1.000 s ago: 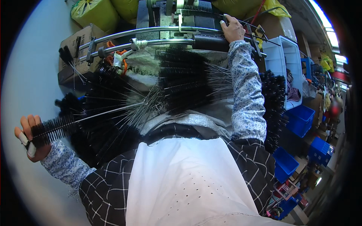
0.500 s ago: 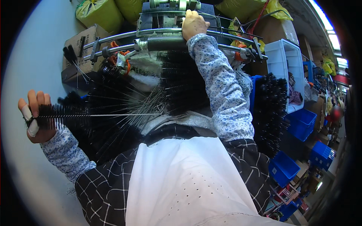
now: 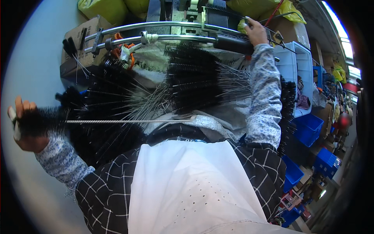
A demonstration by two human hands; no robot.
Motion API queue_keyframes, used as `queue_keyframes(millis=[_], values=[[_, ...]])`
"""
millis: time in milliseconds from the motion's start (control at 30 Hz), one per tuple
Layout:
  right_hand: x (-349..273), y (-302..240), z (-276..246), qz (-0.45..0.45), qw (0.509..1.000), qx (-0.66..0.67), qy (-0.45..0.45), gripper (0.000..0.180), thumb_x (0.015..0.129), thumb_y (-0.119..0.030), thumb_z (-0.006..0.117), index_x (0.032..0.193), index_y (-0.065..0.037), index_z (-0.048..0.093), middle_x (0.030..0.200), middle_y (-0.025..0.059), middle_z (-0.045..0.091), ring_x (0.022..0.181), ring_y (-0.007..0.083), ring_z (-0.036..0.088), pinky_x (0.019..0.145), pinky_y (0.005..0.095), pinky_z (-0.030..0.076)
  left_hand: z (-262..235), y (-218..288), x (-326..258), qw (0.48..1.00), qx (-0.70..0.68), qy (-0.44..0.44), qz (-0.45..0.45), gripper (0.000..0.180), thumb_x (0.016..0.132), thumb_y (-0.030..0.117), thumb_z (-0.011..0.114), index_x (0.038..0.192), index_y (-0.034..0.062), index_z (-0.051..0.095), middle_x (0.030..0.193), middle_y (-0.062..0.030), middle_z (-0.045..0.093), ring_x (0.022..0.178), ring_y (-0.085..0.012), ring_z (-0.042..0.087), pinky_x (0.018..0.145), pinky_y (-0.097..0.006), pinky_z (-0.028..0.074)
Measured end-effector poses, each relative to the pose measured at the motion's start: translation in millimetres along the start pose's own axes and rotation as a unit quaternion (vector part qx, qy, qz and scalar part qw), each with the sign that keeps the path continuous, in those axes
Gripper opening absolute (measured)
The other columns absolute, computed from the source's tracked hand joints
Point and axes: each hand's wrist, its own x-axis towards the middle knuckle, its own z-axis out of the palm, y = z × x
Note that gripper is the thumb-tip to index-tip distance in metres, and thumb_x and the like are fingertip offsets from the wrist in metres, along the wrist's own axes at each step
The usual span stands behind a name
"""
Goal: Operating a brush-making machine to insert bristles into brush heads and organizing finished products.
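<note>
At the far left, my left hand [image 3: 29, 130] is closed round the bristled end of a black wire brush [image 3: 43, 120]. The brush's twisted wire stem points right across my lap. My right hand [image 3: 257, 33] is closed at the upper right, above the machine's metal rails [image 3: 171, 37]. A thin, dark bristled brush [image 3: 224, 10] runs from the machine to its fingertips. Below this hand, a black sleeve [image 3: 233, 44] sits on the front rail. Bundles of black wire brushes [image 3: 191, 80] lie across my lap, some with bare stems toward the middle.
A cardboard box [image 3: 83, 48] stands left of the rails, with small brushes by it. Yellow sacks [image 3: 103, 11] are behind. On the right are a white bin [image 3: 286, 64] holding cloth and several blue bins [image 3: 309, 128]. More black brushes [image 3: 288, 97] stand beside my right arm.
My right hand has moved right along the machine, and the black sleeve has slid right on its rail. My left hand has shifted a little left with its brush.
</note>
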Motion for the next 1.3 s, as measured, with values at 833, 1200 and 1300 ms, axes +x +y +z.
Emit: queue_keyframes(millis=[833,1200,1300], values=[[-102,-186,-79,-0.202,0.827,0.404,-0.335,0.04,0.074,-0.022,0.06,0.108,-0.004,0.048,0.096,0.0164,0.054,0.09,0.0276,0.053,0.078,0.034,0.042,130,-177,7,0.935,0.268,-0.194,-0.125,0.034,0.073,0.007,0.059,0.1,0.0044,0.038,0.094,-0.0082,0.048,0.086,-0.0158,0.052,0.071,-0.027,0.045],[-9,-85,2,-0.108,0.99,-0.078,0.046,0.029,0.076,-0.018,0.052,0.104,-0.02,0.054,0.083,0.0042,0.055,0.08,0.0232,0.049,0.075,0.0344,0.039,34,-107,-81,0.518,0.604,-0.391,-0.462,0.059,0.066,0.037,0.064,0.107,0.0037,0.038,0.097,-0.0206,0.049,0.079,-0.0326,0.055,0.068,-0.036,0.044],[-6,-77,8,-0.122,0.988,-0.069,0.057,0.029,0.077,-0.018,0.052,0.106,-0.022,0.053,0.084,0.0033,0.054,0.081,0.0224,0.049,0.075,0.036,0.039,47,-107,-73,0.547,0.552,-0.279,-0.564,0.059,0.065,0.035,0.065,0.107,0.0031,0.038,0.088,-0.018,0.049,0.072,-0.0257,0.054,0.064,-0.031,0.045]])
